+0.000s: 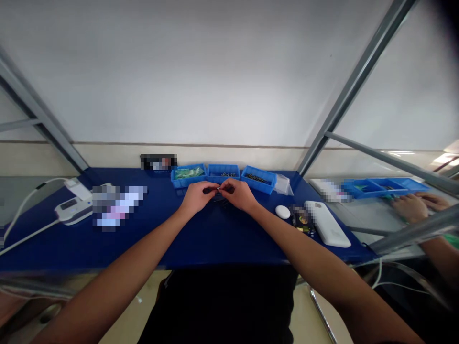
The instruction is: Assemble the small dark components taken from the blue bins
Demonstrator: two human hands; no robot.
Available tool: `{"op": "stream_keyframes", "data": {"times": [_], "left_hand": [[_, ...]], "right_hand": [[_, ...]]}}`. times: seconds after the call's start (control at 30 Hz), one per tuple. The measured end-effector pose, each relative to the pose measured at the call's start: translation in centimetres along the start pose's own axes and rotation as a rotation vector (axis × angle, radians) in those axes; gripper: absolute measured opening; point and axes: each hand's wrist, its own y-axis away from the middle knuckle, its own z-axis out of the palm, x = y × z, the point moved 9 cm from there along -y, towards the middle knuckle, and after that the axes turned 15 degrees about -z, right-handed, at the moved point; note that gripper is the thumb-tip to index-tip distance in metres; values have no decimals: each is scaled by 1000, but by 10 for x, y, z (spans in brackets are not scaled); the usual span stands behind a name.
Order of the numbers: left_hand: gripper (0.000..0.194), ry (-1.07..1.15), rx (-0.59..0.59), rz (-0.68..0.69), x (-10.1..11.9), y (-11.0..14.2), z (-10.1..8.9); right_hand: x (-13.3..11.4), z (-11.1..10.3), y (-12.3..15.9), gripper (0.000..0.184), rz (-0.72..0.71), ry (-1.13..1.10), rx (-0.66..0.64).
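Note:
My left hand (198,197) and my right hand (238,195) meet above the blue table (222,239), both closed in a pinch. Their fingertips come together on something tiny with a light glint, too small to name. Under the fingers, a few thin dark pieces (223,204) lie on the table. Just beyond stand three blue bins: the left bin (189,183) holds green packets, the middle bin (224,168) holds small metal parts, and the right bin (257,185) holds dark, slender pieces.
A power strip (73,210) with white cables sits at left, near a blurred phone-like object (122,208). On the right are clear bags (284,185), a round white case (283,211) and a white power bank (327,224). Another person's hands (412,208) work beyond the metal frame (358,81).

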Motion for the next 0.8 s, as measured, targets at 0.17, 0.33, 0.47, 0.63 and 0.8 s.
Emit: {"op": "stream_keyframes", "data": {"times": [0.17,0.33,0.47,0.63,0.8], "left_hand": [[32,130,-2,-51,-7,-3,-1],[25,36,31,-31,-3,-2,-3],[23,-128,46,65,1,-1,2],[29,-280,-57,146,-2,0,21],[28,-316,-120,173,-2,1,28]], "right_hand": [[4,-1,-1,5,-2,-20,37],[-3,-26,-11,9,-168,199,136],[0,-42,-17,16,-233,472,155],[-1,-37,-18,16,-256,576,100],[-10,-7,-15,18,-328,475,-94]]}}
